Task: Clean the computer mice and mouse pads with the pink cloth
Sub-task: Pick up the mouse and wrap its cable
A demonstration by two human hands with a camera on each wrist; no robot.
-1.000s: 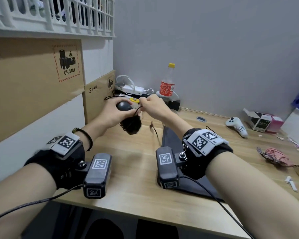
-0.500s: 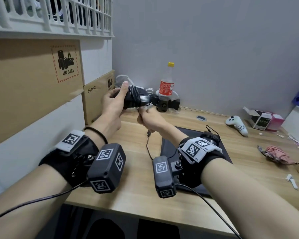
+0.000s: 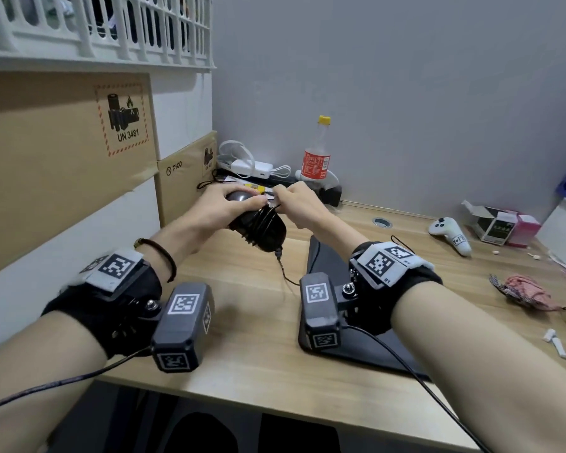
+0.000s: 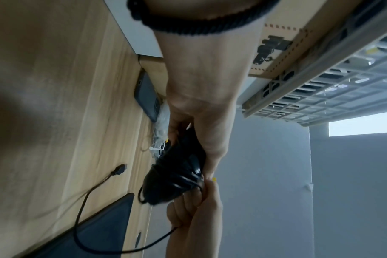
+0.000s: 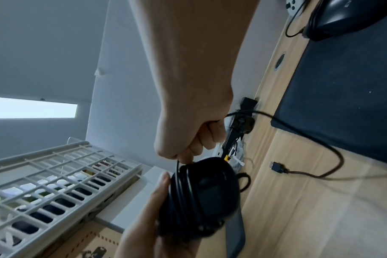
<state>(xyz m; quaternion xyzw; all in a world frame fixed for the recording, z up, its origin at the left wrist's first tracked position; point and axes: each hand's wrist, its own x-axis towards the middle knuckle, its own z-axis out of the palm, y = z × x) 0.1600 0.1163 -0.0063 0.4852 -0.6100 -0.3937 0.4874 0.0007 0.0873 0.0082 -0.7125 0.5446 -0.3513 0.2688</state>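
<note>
From the head view, a glossy black corded computer mouse (image 3: 257, 223) is held above the light wooden desk (image 3: 242, 322) — gripped by the left hand (image 3: 223, 207), while its thin black cable (image 3: 285, 273) is pinched by the right hand (image 3: 303, 207); a crumpled pink cloth (image 3: 525, 291) lies well apart at the right. In the left wrist view, cable loops are seen wound round the mouse. In the right wrist view, a flat black mouse pad (image 5: 342, 104) is seen on the desk — a second black mouse (image 5: 347, 15) rests on it.

Black mouse (image 3: 261, 227) wound in its cable, held above the desk — pink cloth (image 3: 526, 291) crumpled far right.
</note>
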